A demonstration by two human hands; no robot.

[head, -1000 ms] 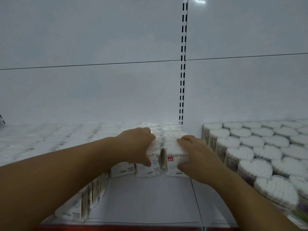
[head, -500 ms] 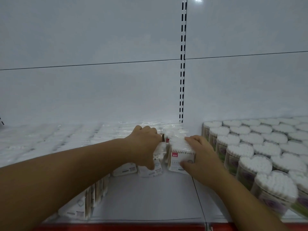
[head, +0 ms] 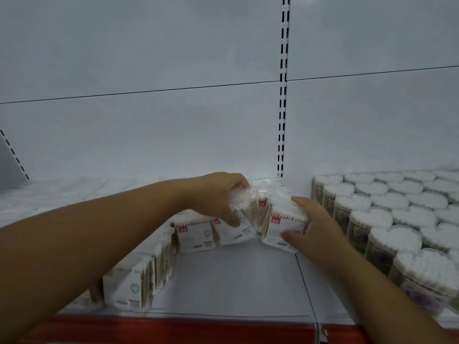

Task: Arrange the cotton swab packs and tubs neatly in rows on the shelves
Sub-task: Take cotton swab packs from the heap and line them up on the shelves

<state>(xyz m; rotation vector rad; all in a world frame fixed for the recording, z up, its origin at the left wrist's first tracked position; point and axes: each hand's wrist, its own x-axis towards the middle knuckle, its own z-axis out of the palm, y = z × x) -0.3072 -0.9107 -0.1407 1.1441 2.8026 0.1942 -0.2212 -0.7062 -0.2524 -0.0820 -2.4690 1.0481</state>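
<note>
Shelf (head: 236,281) — pack (head: 285,225) in right hand (head: 316,228) now askew

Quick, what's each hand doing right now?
Left hand: grips a tilted swab pack.
Right hand: holds the red-labelled front pack.

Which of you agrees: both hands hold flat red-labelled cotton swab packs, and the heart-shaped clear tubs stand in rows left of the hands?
Wrong side: the head view shows the heart-shaped clear tubs standing in rows right of the hands. The left hand and right hand do both hold flat red-labelled cotton swab packs.
</note>
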